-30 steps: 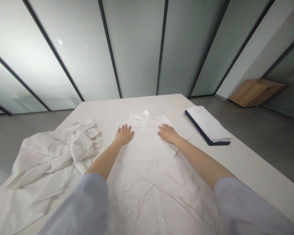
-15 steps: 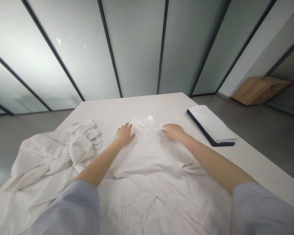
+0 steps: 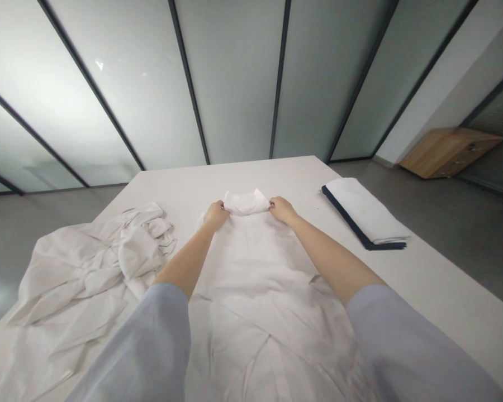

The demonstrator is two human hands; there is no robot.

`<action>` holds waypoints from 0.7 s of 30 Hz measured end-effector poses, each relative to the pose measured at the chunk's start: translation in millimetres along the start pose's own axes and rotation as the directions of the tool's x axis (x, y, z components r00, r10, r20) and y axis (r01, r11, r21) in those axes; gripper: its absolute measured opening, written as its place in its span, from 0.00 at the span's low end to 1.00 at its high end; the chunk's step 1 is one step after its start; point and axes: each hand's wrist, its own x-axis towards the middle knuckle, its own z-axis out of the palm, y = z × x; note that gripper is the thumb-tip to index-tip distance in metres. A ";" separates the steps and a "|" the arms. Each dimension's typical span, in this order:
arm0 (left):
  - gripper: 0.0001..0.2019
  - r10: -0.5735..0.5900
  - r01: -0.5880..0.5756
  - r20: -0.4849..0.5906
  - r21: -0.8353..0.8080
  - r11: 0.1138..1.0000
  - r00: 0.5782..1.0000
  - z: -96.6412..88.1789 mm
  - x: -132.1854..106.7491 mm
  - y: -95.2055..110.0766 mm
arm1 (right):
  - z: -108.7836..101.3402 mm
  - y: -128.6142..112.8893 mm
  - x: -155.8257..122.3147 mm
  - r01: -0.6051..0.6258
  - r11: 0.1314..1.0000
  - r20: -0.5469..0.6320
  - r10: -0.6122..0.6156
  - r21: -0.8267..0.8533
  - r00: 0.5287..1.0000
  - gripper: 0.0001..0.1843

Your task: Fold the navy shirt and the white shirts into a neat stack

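A white collared shirt (image 3: 255, 262) lies spread out in front of me, its collar (image 3: 246, 203) at the far end and its lower part wrinkled near my body. My left hand (image 3: 217, 214) pinches the shirt just left of the collar. On the collar's other side, my right hand (image 3: 282, 210) grips the cloth with closed fingers. Between the two hands the upper edge looks drawn fairly straight. Some of the shirt's sides are hidden under my forearms.
A crumpled heap of white cloth (image 3: 96, 262) covers the left of the white table (image 3: 184, 181). Folded white cloth (image 3: 362, 209) rests on dark blue folded cloth (image 3: 347, 219) at the right edge. A wooden cabinet (image 3: 444, 152) stands on the floor beyond.
Both hands have gone from lying open on the shirt to gripping it beside the collar. They moved forward and the right one inward; the collar shifted slightly away and the cloth smoothed.
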 end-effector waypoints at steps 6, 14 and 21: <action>0.15 0.366 -0.330 -0.130 0.232 0.915 0.922 -2.0 -33.6 -19.6 | -1.0 2.5 -28.0 0.116 0.973 -0.205 -0.157 -0.197 0.966 0.16; 0.20 0.449 -0.387 -0.150 0.317 0.866 0.881 0.6 -53.4 -21.8 | 0.0 -7.2 -47.5 0.208 0.960 -0.158 -0.238 -0.189 0.958 0.22; 0.36 0.166 -0.195 0.117 0.306 0.932 0.979 25.8 -56.1 -10.6 | 28.5 -12.9 -52.0 0.083 0.986 0.072 -0.073 -0.141 0.995 0.38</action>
